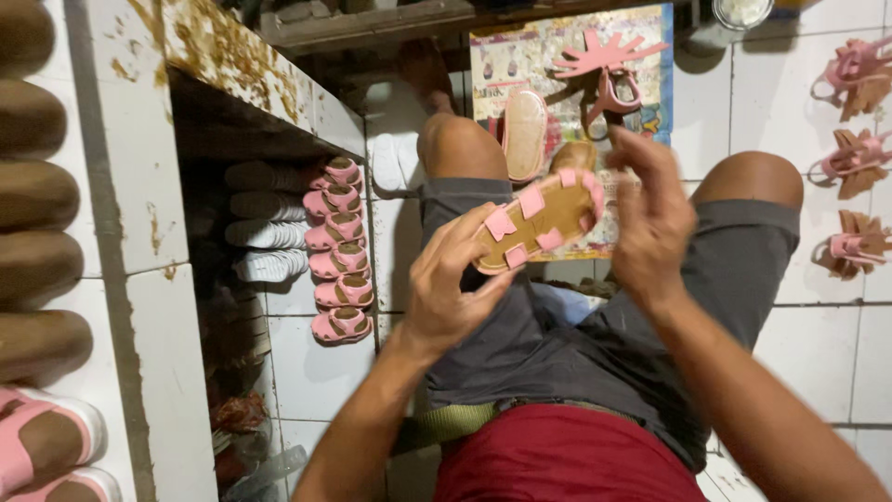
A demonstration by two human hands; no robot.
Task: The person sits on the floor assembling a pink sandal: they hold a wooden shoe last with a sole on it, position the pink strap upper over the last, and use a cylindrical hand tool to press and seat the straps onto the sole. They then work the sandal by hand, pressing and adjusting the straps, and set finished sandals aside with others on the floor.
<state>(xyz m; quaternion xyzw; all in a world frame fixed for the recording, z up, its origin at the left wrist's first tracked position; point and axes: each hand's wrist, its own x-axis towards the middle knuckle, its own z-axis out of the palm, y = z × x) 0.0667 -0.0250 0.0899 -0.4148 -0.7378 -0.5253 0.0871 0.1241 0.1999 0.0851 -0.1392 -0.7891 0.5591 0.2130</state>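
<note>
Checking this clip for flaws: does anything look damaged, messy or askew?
The white tiled bench edge at upper left is smeared with brown stains. Otherwise the tan sandal sole with pink strap tabs in both hands looks intact, and the small pink sandals on the floor stand in a neat row.

The floor [818,363] has white tiles. On the left stands a white tiled shelf [139,186], stained brown on top. It is dark under it.
</note>
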